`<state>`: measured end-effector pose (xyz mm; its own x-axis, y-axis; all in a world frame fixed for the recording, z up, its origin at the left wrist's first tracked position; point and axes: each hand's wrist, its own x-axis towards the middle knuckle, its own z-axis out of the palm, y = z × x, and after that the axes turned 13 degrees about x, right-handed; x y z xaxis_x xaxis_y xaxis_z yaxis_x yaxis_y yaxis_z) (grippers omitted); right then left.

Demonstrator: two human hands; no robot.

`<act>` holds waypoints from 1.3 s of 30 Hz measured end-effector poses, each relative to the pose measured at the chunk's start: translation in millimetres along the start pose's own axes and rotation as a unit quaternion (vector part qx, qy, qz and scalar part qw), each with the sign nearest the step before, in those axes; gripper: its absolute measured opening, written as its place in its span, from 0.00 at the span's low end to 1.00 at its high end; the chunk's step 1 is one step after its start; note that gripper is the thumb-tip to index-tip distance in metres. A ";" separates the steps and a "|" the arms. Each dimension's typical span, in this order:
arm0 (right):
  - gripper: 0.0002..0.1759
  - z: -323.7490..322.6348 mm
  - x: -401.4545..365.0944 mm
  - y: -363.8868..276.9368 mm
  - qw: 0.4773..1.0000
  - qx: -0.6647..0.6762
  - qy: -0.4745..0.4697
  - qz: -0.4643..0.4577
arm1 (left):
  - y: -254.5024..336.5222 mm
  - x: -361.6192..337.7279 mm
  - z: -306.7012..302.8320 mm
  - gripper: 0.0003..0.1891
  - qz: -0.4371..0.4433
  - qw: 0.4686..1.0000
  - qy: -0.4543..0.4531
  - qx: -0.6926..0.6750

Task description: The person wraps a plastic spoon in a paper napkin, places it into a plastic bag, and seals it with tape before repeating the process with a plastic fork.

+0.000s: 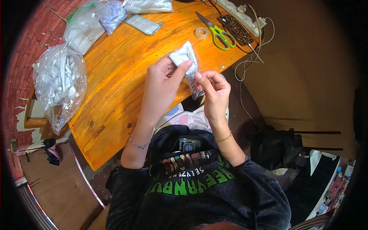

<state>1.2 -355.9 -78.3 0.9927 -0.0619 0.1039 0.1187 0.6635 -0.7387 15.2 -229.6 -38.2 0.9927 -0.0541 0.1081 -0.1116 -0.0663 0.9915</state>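
My left hand (164, 74) is closed around a small white packet (184, 57), its thumb pressed flat on the front. The packet looks like folded white material inside a clear plastic bag (195, 90), whose loose end hangs down on the right. At that right edge my right hand (215, 90) pinches the clear plastic between thumb and fingertips. Both hands are raised over the front edge of the wooden table (111, 103). What the white material is, I cannot make out.
On the table lie green-handled scissors (220, 34), a roll of clear tape (201, 33), a leopard-print phone (235, 30) and a flat plastic packet (143, 24). A power strip (239, 15) with cables runs along the right edge. Stuffed plastic bags (61, 80) line the left edge.
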 end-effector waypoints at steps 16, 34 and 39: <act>0.03 1.5 -4.0 -0.4 0.999 0.010 -0.032 -0.032 | -1.2 1.2 0.1 0.08 -0.008 1.000 0.013 -0.015; 0.05 3.9 5.5 9.0 1.000 -0.015 0.020 -0.001 | -5.2 -1.8 -1.4 0.10 0.026 0.999 0.006 0.038; 0.04 6.7 3.4 4.4 0.999 -0.026 0.021 0.017 | -2.8 -0.6 -1.6 0.09 0.022 1.000 0.010 0.011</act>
<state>5.0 -348.3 -76.7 0.9961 -0.0715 0.0519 0.0853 0.6264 -0.7748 15.0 -227.8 -41.0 0.9875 -0.0370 0.1530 -0.1557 -0.0866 0.9840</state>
